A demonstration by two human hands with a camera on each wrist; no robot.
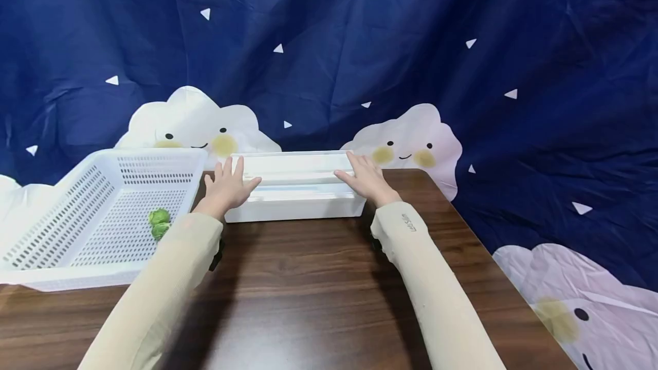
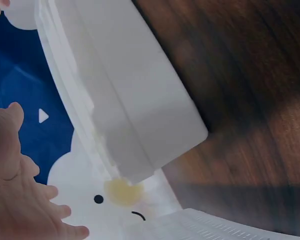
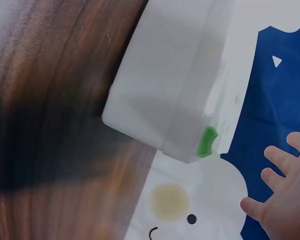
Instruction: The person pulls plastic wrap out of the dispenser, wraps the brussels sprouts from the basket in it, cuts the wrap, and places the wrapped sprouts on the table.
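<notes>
A long white box (image 1: 295,208), like a cling film dispenser, lies crosswise at the back of the table. Its top shows lengthwise ridges and a pale roll-like strip. My left hand (image 1: 228,187) is at the box's left end, fingers spread and thumb pointing inward. At the right end is my right hand (image 1: 367,180), also with spread fingers. Both wrist views show the left hand (image 2: 20,185) and right hand (image 3: 285,187) apart from the box, holding nothing. A small green piece (image 3: 207,142) sits at the box's right end in the right wrist view.
A white perforated basket (image 1: 123,273) stands on the left with two small green leafy vegetables (image 1: 159,217) in it, partly behind my left sleeve. The dark wooden table (image 1: 298,284) ends on the right along a slanting edge. A blue cloud-patterned cloth (image 1: 319,61) hangs behind.
</notes>
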